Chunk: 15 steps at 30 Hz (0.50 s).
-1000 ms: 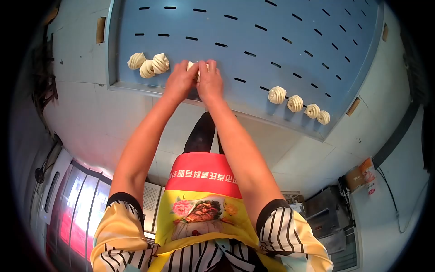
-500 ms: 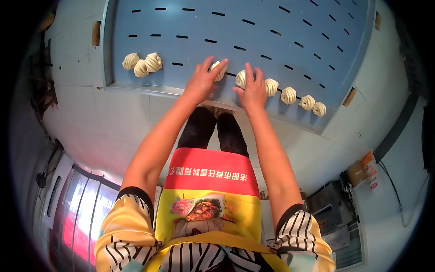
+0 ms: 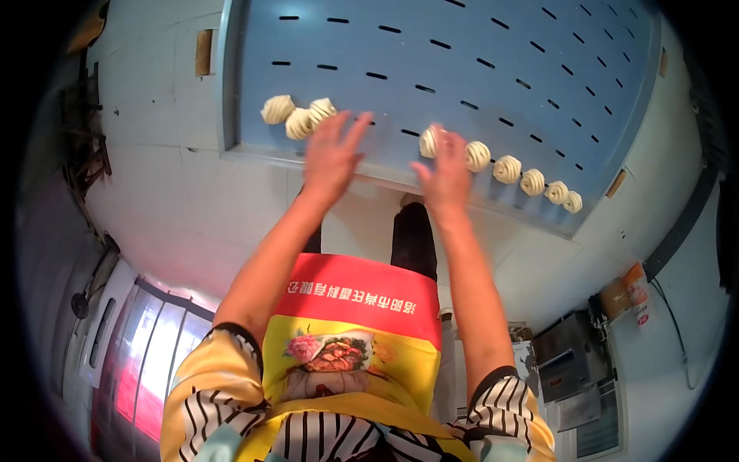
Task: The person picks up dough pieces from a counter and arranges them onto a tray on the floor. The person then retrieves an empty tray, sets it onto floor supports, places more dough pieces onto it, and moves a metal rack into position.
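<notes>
My left hand [image 3: 332, 158] is at the right side of a cluster of three pale twisted dough rolls [image 3: 278, 109], its fingers stretched out and slightly blurred. Its fingertips are beside or touching the rightmost roll [image 3: 322, 110]; contact is hard to make out. My right hand [image 3: 448, 173] hovers over the near edge with thumb and fingers apart. Between two rolls lie its fingers, close to the first roll of the row [image 3: 428, 143] and the second [image 3: 477, 156]. Farther right, several more rolls [image 3: 507, 169] continue the slanting row.
A blue slotted tray-like surface [image 3: 362, 46] with a raised metal rim carries all the rolls. Below it are pale floor tiles [image 3: 185, 208]. Dark equipment [image 3: 566, 362] stands at lower right, and a bright glazed door [image 3: 154, 354] at lower left.
My left hand has left the first roll of the row and moved left to the cluster. My right hand has shifted toward that first roll. The whole view has turned slightly.
</notes>
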Each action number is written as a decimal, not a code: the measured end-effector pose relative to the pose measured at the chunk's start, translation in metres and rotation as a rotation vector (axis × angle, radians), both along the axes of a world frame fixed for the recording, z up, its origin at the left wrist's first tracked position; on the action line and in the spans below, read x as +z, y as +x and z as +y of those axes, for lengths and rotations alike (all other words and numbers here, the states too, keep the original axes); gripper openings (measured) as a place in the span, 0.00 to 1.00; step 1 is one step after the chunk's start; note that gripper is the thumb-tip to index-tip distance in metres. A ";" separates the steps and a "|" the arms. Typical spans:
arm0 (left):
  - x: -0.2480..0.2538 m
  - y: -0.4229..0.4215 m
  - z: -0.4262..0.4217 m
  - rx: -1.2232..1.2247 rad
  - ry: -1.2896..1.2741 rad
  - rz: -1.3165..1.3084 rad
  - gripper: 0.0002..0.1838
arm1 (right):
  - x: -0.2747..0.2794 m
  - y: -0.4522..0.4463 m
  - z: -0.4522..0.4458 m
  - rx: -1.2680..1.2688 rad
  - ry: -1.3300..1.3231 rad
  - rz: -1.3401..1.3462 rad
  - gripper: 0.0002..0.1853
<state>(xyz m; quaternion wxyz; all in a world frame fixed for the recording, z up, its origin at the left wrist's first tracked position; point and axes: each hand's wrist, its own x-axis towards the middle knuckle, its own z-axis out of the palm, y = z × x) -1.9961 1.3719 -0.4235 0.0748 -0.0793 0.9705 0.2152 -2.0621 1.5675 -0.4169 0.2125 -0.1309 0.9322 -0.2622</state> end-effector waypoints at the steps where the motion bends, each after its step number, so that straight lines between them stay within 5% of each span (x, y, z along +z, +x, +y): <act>1: -0.002 0.010 -0.029 0.053 -0.042 -0.033 0.43 | 0.001 0.007 -0.037 0.047 -0.057 -0.040 0.42; 7: -0.028 0.028 -0.108 -0.108 -0.118 -0.116 0.35 | -0.057 0.031 -0.170 0.058 -0.105 -0.128 0.35; 9: -0.027 0.028 -0.113 -0.187 -0.062 -0.160 0.31 | -0.070 0.047 -0.164 -0.118 -0.233 -0.151 0.29; 13: -0.023 0.019 -0.113 -0.215 -0.005 -0.217 0.25 | -0.042 0.048 -0.101 -0.340 -0.062 -0.122 0.29; 15: -0.017 0.015 -0.095 -0.173 0.080 -0.120 0.24 | -0.046 0.040 -0.083 -0.273 -0.039 -0.014 0.31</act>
